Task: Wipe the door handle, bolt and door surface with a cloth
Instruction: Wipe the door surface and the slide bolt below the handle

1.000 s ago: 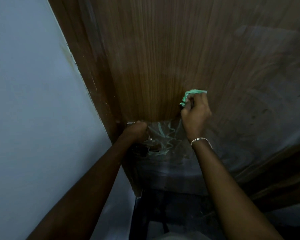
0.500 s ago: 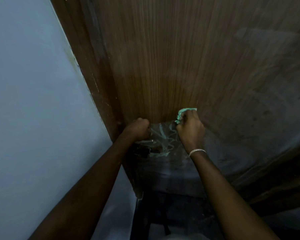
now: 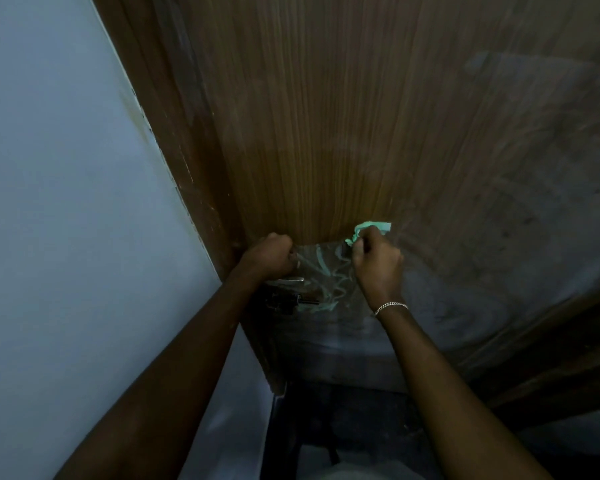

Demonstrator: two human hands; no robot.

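Green cloth [image 3: 373, 227], bunched and pressed against the brown wood-grain door [image 3: 326, 116], gripped in the curled fingers of the right hand [image 3: 378, 261]; only its upper edge shows above the knuckles. Just below and left of the cloth, a clear film [image 3: 326, 271] with pale green marks lies on the door. Left of the cloth, at like height, the left hand [image 3: 269, 256] is closed in a fist near the door's edge; what it holds cannot be told. Lower left of the cloth, metal door fittings [image 3: 284, 301], dim and indistinct. Below the cloth, a bracelet [image 3: 390, 306] on the right wrist. Far left of the cloth, a pale wall [image 3: 66, 202].
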